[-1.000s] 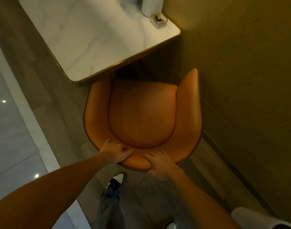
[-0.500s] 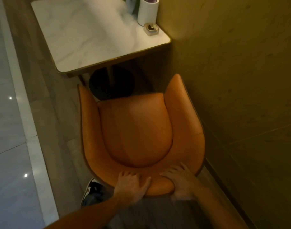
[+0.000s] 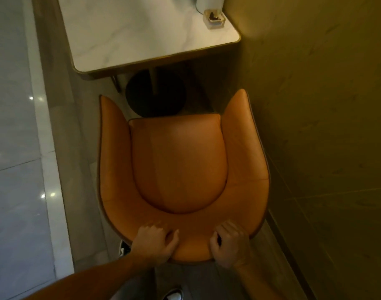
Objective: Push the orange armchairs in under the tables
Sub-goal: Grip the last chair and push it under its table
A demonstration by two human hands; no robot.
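An orange armchair [image 3: 180, 161] stands in front of a white marble table [image 3: 142, 40] with a brass rim. Its armrest tips point at the table, and a gap of floor lies between seat and table edge. No part of the chair is under the tabletop. My left hand [image 3: 155, 243] grips the top of the backrest left of centre. My right hand [image 3: 228, 243] grips the same rim right of centre, fingers curled over it.
The table's black round base [image 3: 155, 98] sits on the floor just ahead of the seat. A wall [image 3: 315, 126] runs close along the chair's right side. A small clear box [image 3: 214, 18] and a white cylinder [image 3: 209, 2] stand on the table's far right corner. Pale glossy tiles [image 3: 12, 169] lie left.
One second ago the chair's front was under the table edge, turned at an angle. Now it stands back from the table and squared to it. Both hands stayed on the backrest.
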